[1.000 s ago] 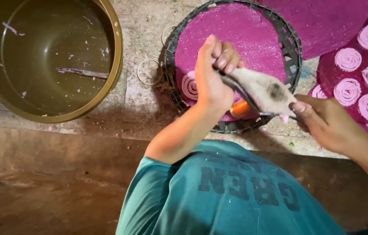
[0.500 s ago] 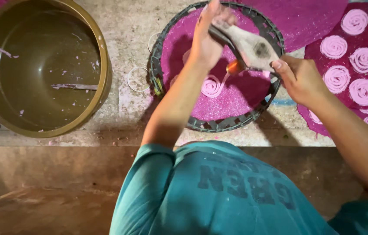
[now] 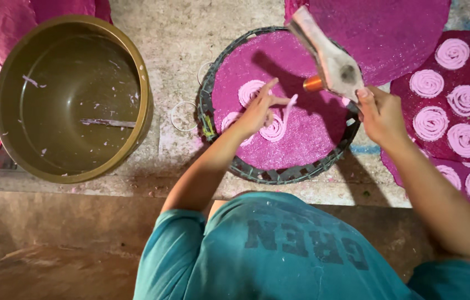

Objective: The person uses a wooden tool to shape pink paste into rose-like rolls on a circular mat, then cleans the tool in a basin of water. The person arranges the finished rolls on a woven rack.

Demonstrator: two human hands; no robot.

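Three pale pink dough spirals (image 3: 253,92) on glittery magenta cloth over round woven tray (image 3: 279,173); left hand (image 3: 258,111) loosely pinching above them, right hand (image 3: 380,114) gripping floppy grey piping bag (image 3: 329,58)

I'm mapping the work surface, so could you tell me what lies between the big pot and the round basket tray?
In the head view, two thin rings lie on the bare stone between pot and basket tray.

2 hands (image 3: 257,111), 1 pot (image 3: 135,66), 1 tray (image 3: 279,175)
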